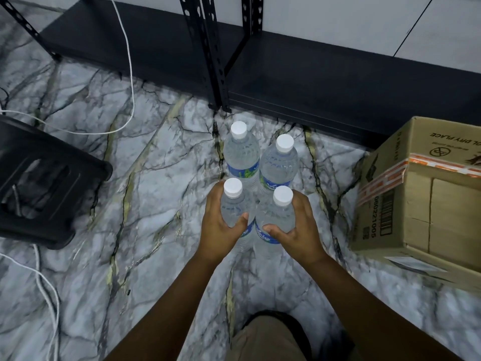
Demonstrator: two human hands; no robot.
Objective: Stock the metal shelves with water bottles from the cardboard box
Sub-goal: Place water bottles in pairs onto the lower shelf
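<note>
With four water bottles upright on the floor, your left hand (221,225) grips the near-left bottle (233,201), right hand (299,227) the near-right bottle (279,212); lift both toward the bottom shelf (338,82) at twelve o'clock; cardboard box (421,199) at three.

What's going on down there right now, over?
Left hand grips near-left bottle, right hand grips near-right bottle. Two more bottles stand behind. Bottom shelf bare, path clear.
</note>
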